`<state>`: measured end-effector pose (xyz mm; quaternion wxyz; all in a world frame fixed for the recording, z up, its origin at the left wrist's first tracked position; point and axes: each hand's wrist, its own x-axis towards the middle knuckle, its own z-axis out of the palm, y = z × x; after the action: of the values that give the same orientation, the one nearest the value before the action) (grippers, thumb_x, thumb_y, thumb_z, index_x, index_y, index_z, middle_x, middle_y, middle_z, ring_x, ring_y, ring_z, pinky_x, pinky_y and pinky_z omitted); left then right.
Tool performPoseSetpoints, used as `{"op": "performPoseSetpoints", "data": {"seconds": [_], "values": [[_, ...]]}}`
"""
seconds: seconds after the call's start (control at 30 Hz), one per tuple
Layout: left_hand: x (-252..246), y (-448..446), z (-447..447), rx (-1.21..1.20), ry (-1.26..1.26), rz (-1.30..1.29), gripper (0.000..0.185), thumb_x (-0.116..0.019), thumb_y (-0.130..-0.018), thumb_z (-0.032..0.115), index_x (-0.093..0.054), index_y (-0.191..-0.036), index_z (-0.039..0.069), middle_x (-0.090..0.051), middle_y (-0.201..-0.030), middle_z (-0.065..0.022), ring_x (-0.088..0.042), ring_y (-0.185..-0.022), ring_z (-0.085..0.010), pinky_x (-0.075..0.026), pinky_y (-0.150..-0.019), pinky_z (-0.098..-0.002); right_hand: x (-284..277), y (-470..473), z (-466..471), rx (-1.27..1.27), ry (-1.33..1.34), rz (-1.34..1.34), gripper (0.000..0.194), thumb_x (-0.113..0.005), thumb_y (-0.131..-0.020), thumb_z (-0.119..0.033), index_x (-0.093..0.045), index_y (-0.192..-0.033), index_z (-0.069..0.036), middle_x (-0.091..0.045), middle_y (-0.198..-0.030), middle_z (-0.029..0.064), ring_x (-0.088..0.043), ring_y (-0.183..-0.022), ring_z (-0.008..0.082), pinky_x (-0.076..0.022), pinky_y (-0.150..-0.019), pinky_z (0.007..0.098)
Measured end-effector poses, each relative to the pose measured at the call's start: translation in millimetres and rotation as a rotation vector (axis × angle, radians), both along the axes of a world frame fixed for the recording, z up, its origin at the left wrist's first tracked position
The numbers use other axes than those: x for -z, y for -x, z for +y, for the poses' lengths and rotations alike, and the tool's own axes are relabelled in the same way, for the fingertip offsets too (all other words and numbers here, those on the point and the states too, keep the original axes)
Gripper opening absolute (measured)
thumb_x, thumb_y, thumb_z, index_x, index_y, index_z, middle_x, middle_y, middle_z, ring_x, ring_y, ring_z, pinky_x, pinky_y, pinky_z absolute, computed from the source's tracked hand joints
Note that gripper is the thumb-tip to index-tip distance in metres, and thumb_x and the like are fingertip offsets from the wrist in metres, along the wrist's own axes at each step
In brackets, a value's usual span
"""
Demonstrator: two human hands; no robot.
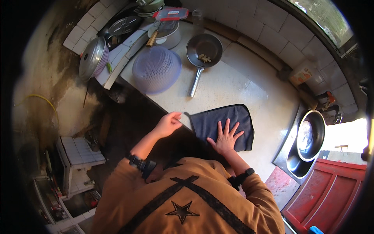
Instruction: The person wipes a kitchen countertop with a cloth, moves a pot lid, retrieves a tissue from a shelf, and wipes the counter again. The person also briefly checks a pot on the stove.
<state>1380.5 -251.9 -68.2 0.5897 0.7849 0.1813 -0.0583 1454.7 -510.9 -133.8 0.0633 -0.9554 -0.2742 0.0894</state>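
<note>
A dark grey cloth with black edging (pixel 204 117) lies on the pale countertop (pixel 263 108), at the edge nearest me. My right hand (pixel 226 137) rests flat on it with the fingers spread. To its left, my left hand (pixel 170 124) is raised near the counter's edge, fingers bent, close to the cloth's corner loop; whether it touches the loop cannot be told. Beyond the cloth stands a frying pan (pixel 194 48) with a metal handle and small pale pieces (pixel 204 58) inside. A translucent bluish plastic colander (pixel 157 70) sits upside down left of the pan.
A white pot (pixel 173 39) with a wooden-handled utensil, a red-rimmed container lid (pixel 171 13) and a glass jar (pixel 197 20) stand at the back. Far left is a lidded pot (pixel 93 58). On the right, a metal basin (pixel 323 128) sits in the sink, near a plastic jug (pixel 302 73).
</note>
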Motion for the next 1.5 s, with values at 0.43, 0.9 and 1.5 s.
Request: {"op": "performPoseSetpoints", "data": {"seconds": [0.43, 0.9, 1.5], "values": [[-20, 51, 76, -0.251, 0.142, 0.149, 0.033, -0.057, -0.081, 0.003, -0.050, -0.113, 0.000, -0.059, -0.095, -0.0089, -0.060, -0.076, -0.0117, -0.048, -0.065, -0.0223, 8, -175, 59, 0.182, 0.059, -0.098, 0.069, -0.036, -0.081, -0.062, -0.026, -0.138, -0.025, -0.012, -0.147, 0.0092, -0.002, -0.131, 0.0459, -0.0015, -0.100, 0.0630], [26, -42, 91, -0.030, -0.012, 0.080, 0.032, -0.060, -0.080, 0.008, -0.051, -0.110, -0.002, -0.059, -0.093, -0.0078, -0.058, -0.076, -0.0123, -0.047, -0.067, -0.0242, 13, -137, -15, 0.160, -0.045, -0.051, 0.058, -0.053, -0.076, -0.030, -0.038, -0.132, -0.029, -0.021, -0.144, 0.0070, -0.008, -0.132, 0.0433, -0.0061, -0.104, 0.0587], [44, -179, 35, 0.005, -0.539, 0.208, 0.047, -0.064, -0.069, 0.037, -0.048, -0.096, 0.003, -0.060, -0.088, -0.0148, -0.059, -0.084, -0.0325, -0.046, -0.073, -0.0424, 1, 5, 15, 0.156, -0.098, 0.058, 0.057, -0.062, -0.071, -0.042, -0.049, -0.124, -0.026, -0.024, -0.143, 0.0084, -0.008, -0.132, 0.0434, -0.0035, -0.104, 0.0567]]}}
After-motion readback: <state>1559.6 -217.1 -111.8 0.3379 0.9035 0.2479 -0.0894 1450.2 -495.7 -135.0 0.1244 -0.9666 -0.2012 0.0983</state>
